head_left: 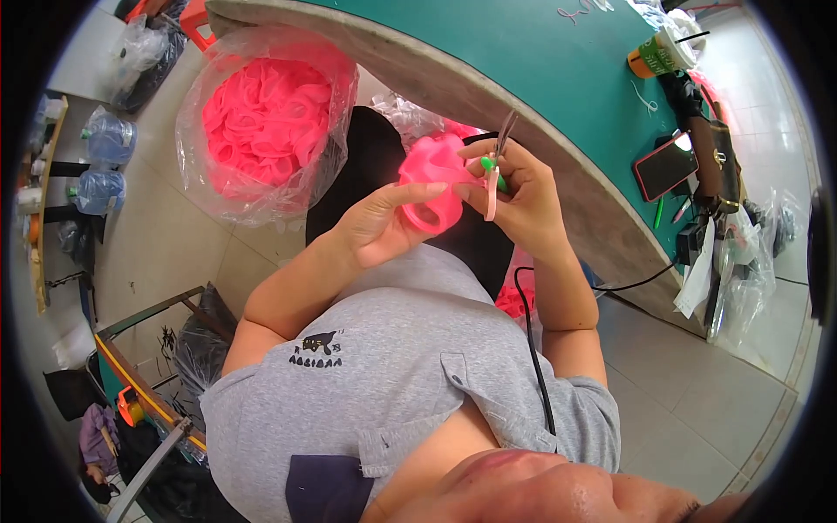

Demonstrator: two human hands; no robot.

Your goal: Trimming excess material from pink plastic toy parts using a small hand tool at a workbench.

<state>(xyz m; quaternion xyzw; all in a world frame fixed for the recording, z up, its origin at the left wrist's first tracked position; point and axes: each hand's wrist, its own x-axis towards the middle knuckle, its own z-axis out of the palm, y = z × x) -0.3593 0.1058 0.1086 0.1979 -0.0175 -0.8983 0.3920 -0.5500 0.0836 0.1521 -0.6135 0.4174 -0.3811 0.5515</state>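
Both hands close together over lap. Left hand (377, 225) gripping bright pink, hollow, soft-looking piece (429, 170); right hand (521, 193) closed round pale-pink-handled metal scissors (502, 142) at its right, near green-topped bench (497, 61). Clear plastic bag (191, 144) of pink pieces, left.

Dk block caps run under a blk cartoon animal on the person's gray shirt (392, 336), w/ a few tiny marks beside it, & pale print covers the green part of the drink cup (656, 57) on the green surface (558, 78), too small to read.
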